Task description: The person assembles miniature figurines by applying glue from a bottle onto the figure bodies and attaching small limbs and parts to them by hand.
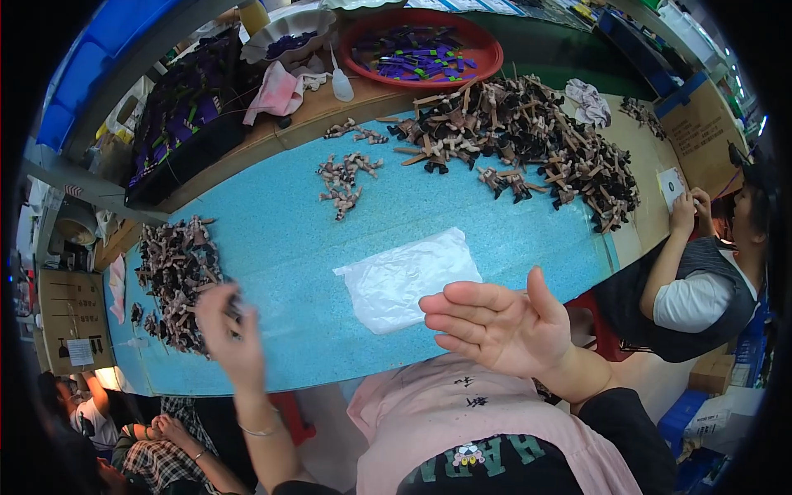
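Figurines [177, 289] are heaped at the left of the tabletop [285, 256], long axes pointing variously. The left hand [234, 338] is blurred beside them; its grip cannot be determined. The right hand [511, 330] is held flat, thumb apart.

tabletop [280, 256]: blue | sheet [408, 282]: white | figurines [175, 276]: brown, black | basin [493, 58]: red | apron [421, 417]: pink | co-worker's clothing [169, 464]: checked

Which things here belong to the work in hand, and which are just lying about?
Likely in use: left pile of figures, by the blurred left hand; white sheet, by the open right hand; larger pile of figures.
Likely lying about: pink cloth; squeeze bottle; red basin of purple pieces; crumpled rag.
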The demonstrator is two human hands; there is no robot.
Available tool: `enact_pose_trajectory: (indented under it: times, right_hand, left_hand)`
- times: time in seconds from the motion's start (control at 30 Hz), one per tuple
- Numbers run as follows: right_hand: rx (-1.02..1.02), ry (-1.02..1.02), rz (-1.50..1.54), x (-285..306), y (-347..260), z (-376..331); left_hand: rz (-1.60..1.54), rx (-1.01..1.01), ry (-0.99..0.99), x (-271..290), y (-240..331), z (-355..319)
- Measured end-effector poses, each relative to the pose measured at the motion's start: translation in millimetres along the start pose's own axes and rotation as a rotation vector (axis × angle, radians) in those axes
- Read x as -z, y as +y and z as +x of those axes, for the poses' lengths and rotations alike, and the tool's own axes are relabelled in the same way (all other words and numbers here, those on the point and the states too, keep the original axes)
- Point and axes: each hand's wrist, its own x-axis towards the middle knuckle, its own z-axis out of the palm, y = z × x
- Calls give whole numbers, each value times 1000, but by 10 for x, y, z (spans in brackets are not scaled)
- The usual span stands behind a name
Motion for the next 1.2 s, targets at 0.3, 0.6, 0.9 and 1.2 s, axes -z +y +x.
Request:
enact_pose_trajectory:
  times: [0.3, 0.6, 0.9, 1.2]
  right_hand:
    - [-92, 318, -376, 233, 12, -19]
    - [253, 427, -1840, 885, -618, 1358]
    - [411, 95, -2724, 1620, -532, 2767]
    - [133, 117, -2800, 1704, -545, 2611]
  left_hand:
    - [490, 240, -76, 576, -1510, 742]
    - [154, -127, -18, -158, -343, -121]
    - [-178, 27, -154, -686, 142, -961]
    - [-194, 42, -157, -694, 77, -906]
